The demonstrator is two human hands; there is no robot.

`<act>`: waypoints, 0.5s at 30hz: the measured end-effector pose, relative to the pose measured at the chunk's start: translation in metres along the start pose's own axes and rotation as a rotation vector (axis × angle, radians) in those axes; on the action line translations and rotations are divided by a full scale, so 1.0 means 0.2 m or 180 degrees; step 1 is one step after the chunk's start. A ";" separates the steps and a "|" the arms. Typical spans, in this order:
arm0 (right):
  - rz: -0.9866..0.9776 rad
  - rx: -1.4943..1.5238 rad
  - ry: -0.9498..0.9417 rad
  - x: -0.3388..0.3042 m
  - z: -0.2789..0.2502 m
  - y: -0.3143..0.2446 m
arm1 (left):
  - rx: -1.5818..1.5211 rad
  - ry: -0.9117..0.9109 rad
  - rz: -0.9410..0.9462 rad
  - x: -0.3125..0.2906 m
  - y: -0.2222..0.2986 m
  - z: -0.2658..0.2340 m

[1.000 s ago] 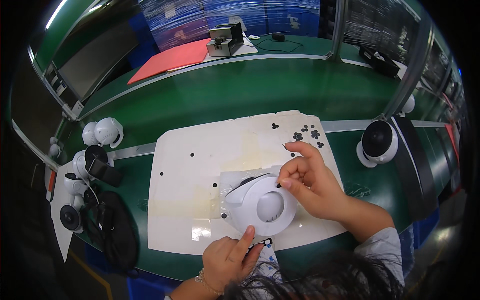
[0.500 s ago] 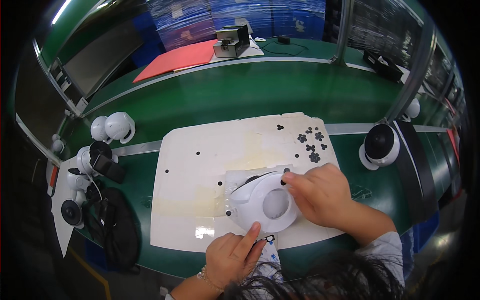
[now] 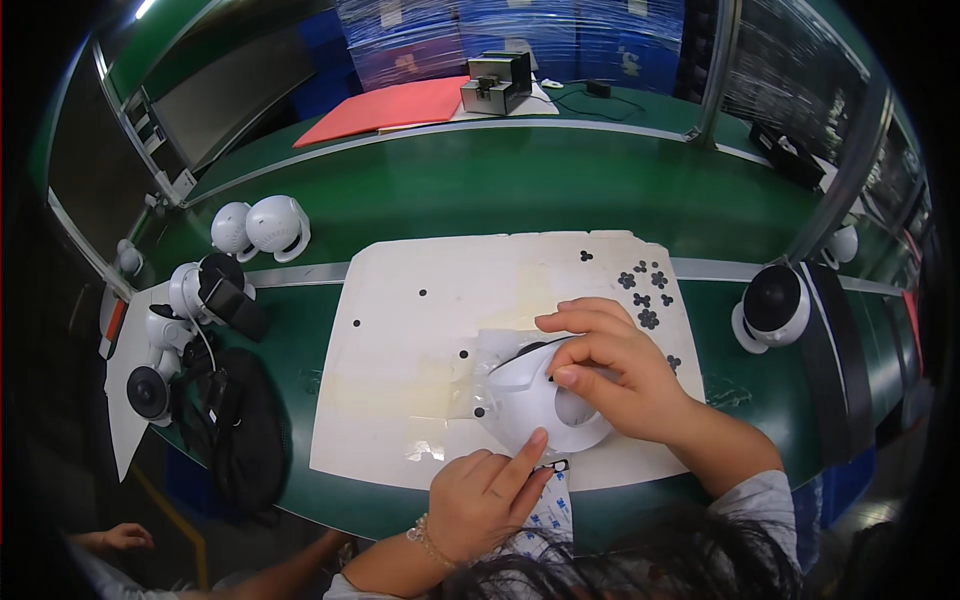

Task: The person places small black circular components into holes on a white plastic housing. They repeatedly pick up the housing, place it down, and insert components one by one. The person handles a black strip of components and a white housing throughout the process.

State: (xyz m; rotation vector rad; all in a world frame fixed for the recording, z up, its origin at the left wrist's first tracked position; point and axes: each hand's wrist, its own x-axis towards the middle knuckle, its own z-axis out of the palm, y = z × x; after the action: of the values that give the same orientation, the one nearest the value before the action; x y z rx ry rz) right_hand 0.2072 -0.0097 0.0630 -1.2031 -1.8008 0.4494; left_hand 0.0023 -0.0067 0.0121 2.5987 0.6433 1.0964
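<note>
A white rounded device (image 3: pixel 530 410) with a black face lies tilted on clear plastic wrap (image 3: pixel 465 385), its round base turned up toward me. My right hand (image 3: pixel 625 375) is over its right side, thumb and forefinger closing at its rim around a small black round pad (image 3: pixel 550 379). My left hand (image 3: pixel 485 500) points its forefinger onto the device's near edge. Its other fingers are curled, and its thumb lies against a white backing sheet (image 3: pixel 550 516) with blue print. At the sheet's top end is a small black piece (image 3: pixel 560 465). The curled fingertips are partly hidden.
A pale board (image 3: pixel 395 390) lies beneath the work, with black pads (image 3: pixel 648 318) clustered at its far right. Similar white devices stand left (image 3: pixel 277 225) and right (image 3: pixel 775 305). A black bag (image 3: pixel 250 430) lies left. Another person's hand (image 3: pixel 128 536) shows lower left.
My right hand's fingers have shifted at the device's rim, with the other fingers lifting more open. My left forefinger stays on the device. The view has shifted, and another person's hand has appeared lower left.
</note>
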 end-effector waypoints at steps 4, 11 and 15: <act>0.0025 0.0003 0.0005 -0.01 0.00 0.00 | -0.0036 -0.0022 -0.0019 0.01 0.01 0.00; -0.0650 -0.1165 0.0106 -0.06 -0.02 0.04 | -0.0124 -0.0078 -0.0025 0.02 0.02 -0.01; -0.0850 -0.1752 -0.0060 -0.08 -0.05 0.04 | -0.0165 -0.0035 0.0053 0.02 0.00 0.00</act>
State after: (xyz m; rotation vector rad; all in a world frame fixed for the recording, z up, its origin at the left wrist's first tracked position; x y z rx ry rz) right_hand 0.2215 -0.0215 0.0545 -1.2863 -2.1398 -0.2069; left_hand 0.0057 -0.0055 0.0142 2.5690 0.5839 1.0883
